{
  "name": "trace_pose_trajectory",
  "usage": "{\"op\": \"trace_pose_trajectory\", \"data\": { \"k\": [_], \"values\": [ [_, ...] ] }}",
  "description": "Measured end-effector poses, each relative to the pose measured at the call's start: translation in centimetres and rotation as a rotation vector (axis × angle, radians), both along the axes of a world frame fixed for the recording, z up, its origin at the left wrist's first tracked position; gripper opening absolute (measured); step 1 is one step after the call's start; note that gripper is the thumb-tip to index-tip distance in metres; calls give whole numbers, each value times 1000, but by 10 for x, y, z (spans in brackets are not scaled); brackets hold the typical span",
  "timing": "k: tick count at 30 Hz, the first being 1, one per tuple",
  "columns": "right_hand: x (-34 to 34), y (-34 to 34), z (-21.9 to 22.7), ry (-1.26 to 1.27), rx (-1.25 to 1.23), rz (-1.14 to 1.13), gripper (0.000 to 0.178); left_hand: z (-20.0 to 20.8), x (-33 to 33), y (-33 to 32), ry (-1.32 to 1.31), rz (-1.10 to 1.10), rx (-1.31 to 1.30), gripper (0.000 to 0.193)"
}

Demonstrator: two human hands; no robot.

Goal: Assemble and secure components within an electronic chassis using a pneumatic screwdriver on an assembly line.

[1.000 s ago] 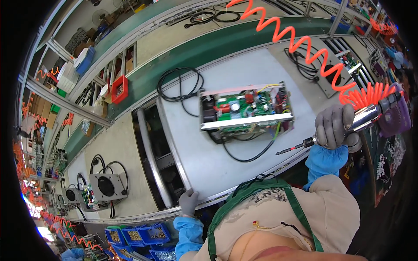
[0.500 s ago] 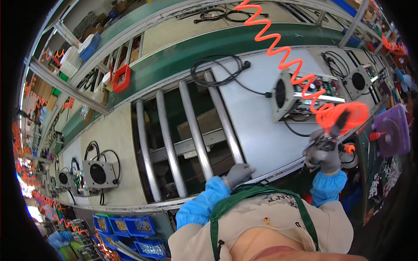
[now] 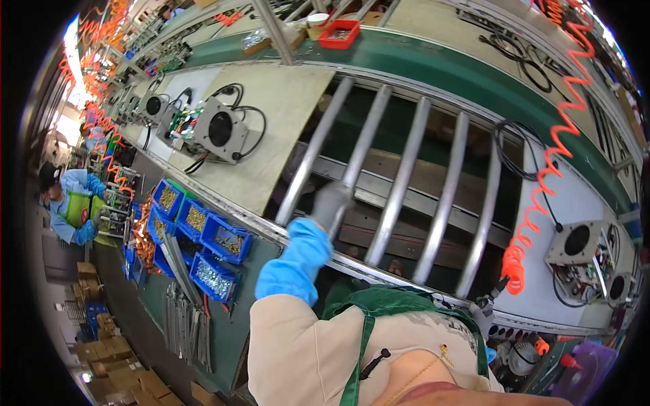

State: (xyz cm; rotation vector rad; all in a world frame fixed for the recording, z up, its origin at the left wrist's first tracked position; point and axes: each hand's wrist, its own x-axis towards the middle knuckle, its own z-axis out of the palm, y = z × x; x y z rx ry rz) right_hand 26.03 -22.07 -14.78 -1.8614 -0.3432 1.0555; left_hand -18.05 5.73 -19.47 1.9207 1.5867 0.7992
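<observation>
My left hand (image 3: 332,205), in a grey glove and a blue sleeve cover, reaches out over the metal rollers (image 3: 404,186) at the left end of the gap. Motion smears its fingers, so their grip is unclear. Close to my body on the right, my grey-gloved right hand (image 3: 483,312) is closed around a dark hand-held air tool (image 3: 500,287). An orange coiled hose (image 3: 514,264) runs up from that tool. Left of the rollers, a grey-framed unit (image 3: 222,128) with a round black fan, circuit boards and black cables sits on a pale board.
Blue bins (image 3: 223,238) of screws and small metal parts stand lower left, beside long metal strips (image 3: 186,325). Another fan unit (image 3: 577,242) rests at right on a white board. A red tray (image 3: 339,34) lies across the line. Another person (image 3: 71,196) works far left.
My view has swung left. My left hand has moved from the rollers' right side to their left end. My right hand, with the air tool, has come down closer to my body.
</observation>
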Motion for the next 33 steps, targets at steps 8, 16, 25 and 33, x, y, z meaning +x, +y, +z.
{"op": "trace_pose_trajectory", "data": {
  "k": [8,16,25,33],
  "values": [
    [-14,17,9,28,-153,-129,23,30,-309,37,-644,1057,217,43],
    [-7,11,-10,-19,-230,-295,13,46,-340,84,-145,1030,-5,47],
    [-18,14,-20,-155,-25,-325,19,45,-233,29,-585,760,123,43],
    [-24,-3,-21,-173,79,-277,19,76,-62,-33,-452,433,-74,35]
  ]
}}
